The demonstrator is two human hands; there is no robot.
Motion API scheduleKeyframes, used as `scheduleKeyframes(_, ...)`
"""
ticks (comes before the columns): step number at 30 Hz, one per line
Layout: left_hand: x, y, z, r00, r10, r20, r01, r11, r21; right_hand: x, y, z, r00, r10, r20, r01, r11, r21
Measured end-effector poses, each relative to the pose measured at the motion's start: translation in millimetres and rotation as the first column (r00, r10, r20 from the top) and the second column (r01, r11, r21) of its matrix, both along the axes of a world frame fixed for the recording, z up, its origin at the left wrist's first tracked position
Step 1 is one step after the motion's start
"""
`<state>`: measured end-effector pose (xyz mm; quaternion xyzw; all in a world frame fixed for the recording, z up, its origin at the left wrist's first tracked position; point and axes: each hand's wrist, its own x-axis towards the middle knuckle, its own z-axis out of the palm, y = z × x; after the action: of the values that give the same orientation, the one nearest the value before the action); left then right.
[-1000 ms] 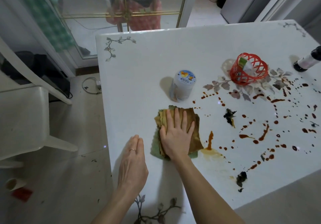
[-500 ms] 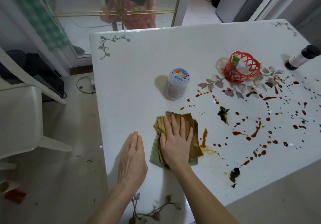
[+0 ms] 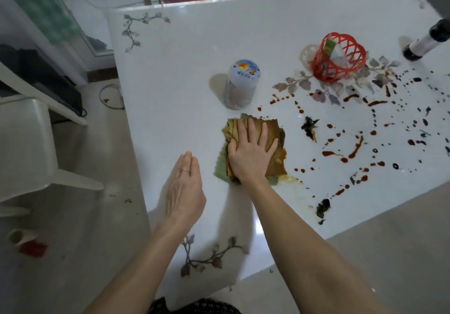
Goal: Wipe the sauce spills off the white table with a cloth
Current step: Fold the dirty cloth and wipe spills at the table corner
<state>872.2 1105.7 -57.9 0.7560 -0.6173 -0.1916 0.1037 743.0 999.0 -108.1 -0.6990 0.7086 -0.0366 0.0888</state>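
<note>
Pressing flat-fingered, right hand (image 3: 250, 154) covers folded green cloth (image 3: 276, 164), sauce-browned; left hand (image 3: 183, 192) rests flat on white table (image 3: 194, 70); lid print on plastic jar (image 3: 239, 87) unreadable.

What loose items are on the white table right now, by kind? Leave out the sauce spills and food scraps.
Cloth: 1
Lidded plastic jar: 1
Red lattice basket: 1
Dark-capped bottle: 1
Total: 4
</note>
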Motion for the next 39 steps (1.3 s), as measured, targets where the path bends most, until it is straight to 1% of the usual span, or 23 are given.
scheduleKeyframes(2, 1, 0, 0, 1.000, -0.013, 0.010, 0.013, 1.000, 0.005, 0, -9, 2, 0.999, -0.032, 0.010, 0.032, 0.999, 0.009)
scheduleKeyframes(4, 2, 0, 0, 1.000, -0.021, 0.015, 0.021, 1.000, 0.001, 0, 1, 2, 0.999, -0.041, 0.008, 0.041, 0.999, -0.001)
scheduleKeyframes(7, 2, -1, 0, 1.000, -0.011, 0.007, 0.011, 1.000, -0.007, -5, 31, -1, 1.000, 0.012, 0.013, -0.012, 0.998, -0.060)
scheduleKeyframes(9, 2, 0, -1, 1.000, -0.010, 0.005, 0.010, 1.000, -0.013, -10, 29, -5, 0.999, 0.038, 0.002, -0.038, 0.996, -0.083)
scheduleKeyframes(12, 4, 0, -2, 1.000, -0.012, -0.010, 0.012, 1.000, -0.007, -13, 9, -5, 0.999, -0.046, 0.017, 0.047, 0.995, -0.093)
scheduleKeyframes(14, 7, -1, -3, 0.999, -0.003, -0.037, 0.003, 1.000, 0.002, -9, 12, -5, 0.995, -0.075, 0.068, 0.084, 0.988, -0.132)
scheduleKeyframes(16, 9, -3, -4, 0.997, 0.021, -0.073, -0.022, 1.000, -0.015, -1, 27, -6, 0.995, -0.016, 0.103, 0.033, 0.985, -0.168)
scheduleKeyframes(18, 10, -5, -4, 0.992, 0.062, -0.107, -0.067, 0.997, -0.045, 8, 40, -6, 0.991, 0.068, 0.112, -0.049, 0.985, -0.167)
scheduleKeyframes(22, 15, -9, 2, 0.977, 0.138, -0.163, -0.158, 0.981, -0.116, 34, 32, 3, 0.976, 0.078, 0.204, -0.049, 0.988, -0.143)
scheduleKeyframes(23, 17, -10, 3, 0.973, 0.155, -0.174, -0.180, 0.973, -0.143, 43, 30, 4, 0.974, 0.099, 0.205, -0.071, 0.988, -0.141)
scheduleKeyframes(26, 22, -11, 7, 0.958, 0.188, -0.217, -0.234, 0.949, -0.210, 57, 33, 2, 0.963, 0.249, 0.100, -0.236, 0.964, -0.126)
scheduleKeyframes(28, 25, -13, 9, 0.952, 0.195, -0.236, -0.248, 0.943, -0.222, 52, 26, -2, 0.956, 0.289, 0.051, -0.283, 0.953, -0.109)
scheduleKeyframes(30, 27, -14, 8, 0.942, 0.198, -0.270, -0.257, 0.945, -0.202, 35, 14, -1, 0.972, 0.232, 0.037, -0.228, 0.970, -0.082)
scheduleKeyframes(33, 28, -12, 5, 0.914, 0.215, -0.343, -0.283, 0.945, -0.162, -2, 5, 0, 0.998, 0.069, 0.002, -0.069, 0.998, 0.004)
scheduleKeyframes(36, 28, -7, 3, 0.895, 0.238, -0.378, -0.308, 0.942, -0.136, -31, 17, -1, 0.999, -0.040, -0.030, 0.040, 0.999, -0.002)
scheduleKeyframes(38, 26, -3, 6, 0.874, 0.269, -0.405, -0.341, 0.933, -0.116, -26, 36, -2, 0.998, -0.050, -0.045, 0.048, 0.998, -0.044)
scheduleKeyframes(39, 25, -2, 7, 0.865, 0.279, -0.417, -0.352, 0.930, -0.108, -17, 48, -3, 0.999, -0.018, -0.043, 0.015, 0.998, -0.063)
